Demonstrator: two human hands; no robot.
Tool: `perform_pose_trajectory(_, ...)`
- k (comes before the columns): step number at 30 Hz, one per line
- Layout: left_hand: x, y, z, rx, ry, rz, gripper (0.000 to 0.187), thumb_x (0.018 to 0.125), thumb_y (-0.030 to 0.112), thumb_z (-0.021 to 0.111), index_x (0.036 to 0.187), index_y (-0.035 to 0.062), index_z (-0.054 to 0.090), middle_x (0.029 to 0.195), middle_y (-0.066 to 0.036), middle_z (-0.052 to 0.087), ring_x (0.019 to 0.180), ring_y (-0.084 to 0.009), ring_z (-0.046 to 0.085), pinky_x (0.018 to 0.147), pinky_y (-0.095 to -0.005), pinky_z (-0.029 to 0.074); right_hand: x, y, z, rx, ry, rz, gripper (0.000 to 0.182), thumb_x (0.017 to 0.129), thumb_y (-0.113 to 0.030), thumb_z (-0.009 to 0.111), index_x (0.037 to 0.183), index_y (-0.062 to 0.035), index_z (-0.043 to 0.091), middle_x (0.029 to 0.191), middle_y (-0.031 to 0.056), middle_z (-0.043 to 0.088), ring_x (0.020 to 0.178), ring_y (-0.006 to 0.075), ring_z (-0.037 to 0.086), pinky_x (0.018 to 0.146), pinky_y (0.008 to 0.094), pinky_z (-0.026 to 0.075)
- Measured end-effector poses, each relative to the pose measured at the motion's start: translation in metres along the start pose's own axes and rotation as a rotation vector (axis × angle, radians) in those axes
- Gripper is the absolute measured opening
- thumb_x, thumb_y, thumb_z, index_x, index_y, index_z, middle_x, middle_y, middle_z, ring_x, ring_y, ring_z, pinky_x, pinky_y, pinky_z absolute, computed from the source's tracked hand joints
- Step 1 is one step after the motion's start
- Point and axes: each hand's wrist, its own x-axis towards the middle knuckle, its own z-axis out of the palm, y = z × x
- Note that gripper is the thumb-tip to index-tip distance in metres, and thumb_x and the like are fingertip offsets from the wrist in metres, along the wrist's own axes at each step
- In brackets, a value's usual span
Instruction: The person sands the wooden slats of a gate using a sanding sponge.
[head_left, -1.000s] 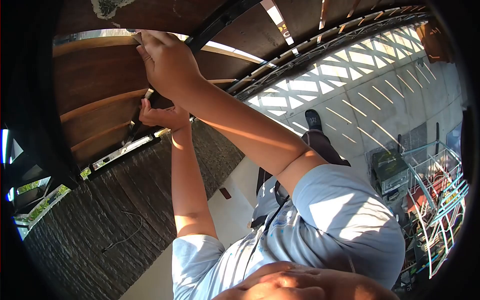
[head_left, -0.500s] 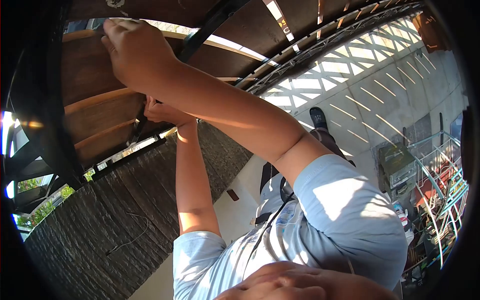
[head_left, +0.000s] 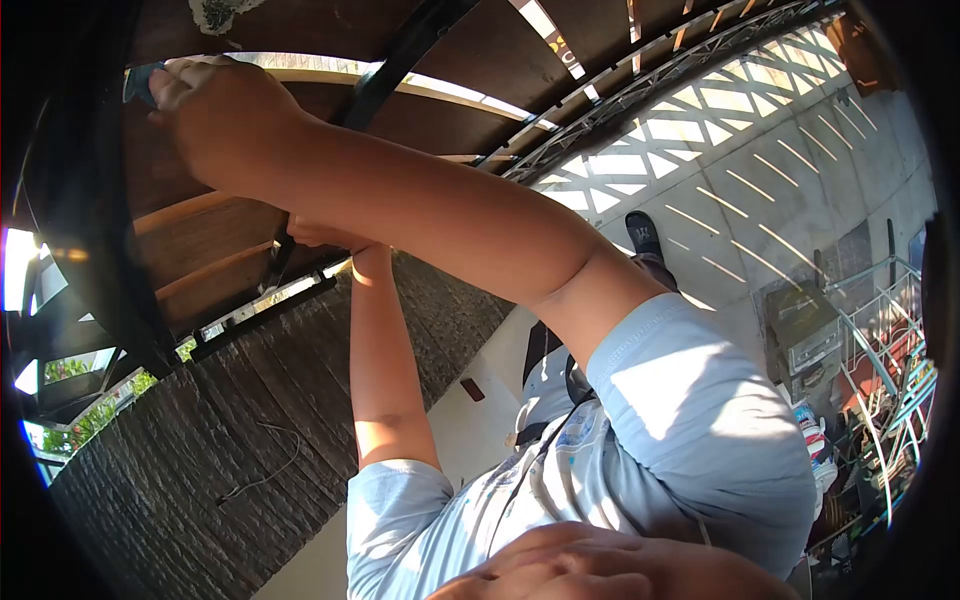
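My right hand (head_left: pixel 225 115) is at the upper left, its fingers closed over a blue-grey piece (head_left: pixel 145 84) whose kind I cannot make out. It sits against the brown wooden slats (head_left: pixel 200 225) in a dark frame. Below the right forearm, my left hand (head_left: pixel 318 232) is curled at a dark metal bar (head_left: pixel 277 262) crossing the slats. The right forearm hides part of the left hand. Most of the blue-grey piece is covered by my right fingers.
A dark ridged stone-like wall (head_left: pixel 200 450) stands at the lower left. A black vertical post (head_left: pixel 85 200) rises at the left. At the right are a wire rack (head_left: pixel 870 370) with cluttered items and a tiled floor (head_left: pixel 740 200) with slatted shadows. My shod foot (head_left: pixel 643 232) is on the floor.
My right hand has moved left along the slats, and the blue-grey piece now shows at its fingertips. The left hand stays in about the same place, more covered by the right forearm.
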Motion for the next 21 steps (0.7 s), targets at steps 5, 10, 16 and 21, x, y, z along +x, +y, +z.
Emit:
perform_pose_trajectory(5, -0.046, 0.052, -0.019, 0.192, 0.653, 0.574, 0.057, 0.091, 0.038, 0.077, 0.121, -0.0059, 0.055, 0.120, -0.016, 0.062, 0.109, -0.0280, 0.065, 0.089, -0.0427, 0.051, -0.026, 0.036, -0.061, 0.064, -0.516, 0.381, 0.029, 0.103, -0.020, 0.058, 0.117, 0.0048, 0.062, 0.117, 0.0247, 0.071, 0.108, 0.0351, 0.071, 0.093, 0.0400, 0.059)
perform_pose_trajectory(10, -0.019, 0.011, 0.017, -0.074, 0.393, 0.373, 0.074, 0.078, 0.048, 0.083, 0.118, -0.0028, 0.047, 0.122, -0.019, 0.049, 0.118, -0.0359, 0.049, 0.097, -0.0554, 0.032, -0.010, 0.011, -0.016, 0.008, -0.200, 0.119, 0.031, 0.103, -0.023, 0.058, 0.120, 0.0027, 0.062, 0.118, 0.0225, 0.071, 0.108, 0.0360, 0.071, 0.090, 0.0429, 0.059)
perform_pose_trajectory(16, -0.035, 0.026, -0.001, -0.026, 0.523, 0.545, 0.072, 0.075, 0.043, 0.084, 0.117, -0.0019, 0.047, 0.121, -0.018, 0.049, 0.117, -0.0366, 0.049, 0.102, -0.0532, 0.030, -0.032, 0.046, -0.054, 0.090, -0.452, 0.271, 0.032, 0.103, -0.021, 0.059, 0.124, 0.0031, 0.062, 0.117, 0.0238, 0.071, 0.102, 0.0378, 0.072, 0.086, 0.0446, 0.059)
perform_pose_trajectory(21, -0.031, 0.022, 0.010, 0.063, 0.484, 0.476, 0.071, 0.077, 0.047, 0.084, 0.115, -0.0020, 0.050, 0.118, -0.017, 0.053, 0.108, -0.0333, 0.053, 0.097, -0.0505, 0.035, -0.013, 0.035, -0.048, 0.132, -0.481, 0.275, 0.031, 0.102, -0.021, 0.060, 0.124, 0.0020, 0.062, 0.113, 0.0216, 0.072, 0.098, 0.0379, 0.072, 0.083, 0.0445, 0.060)
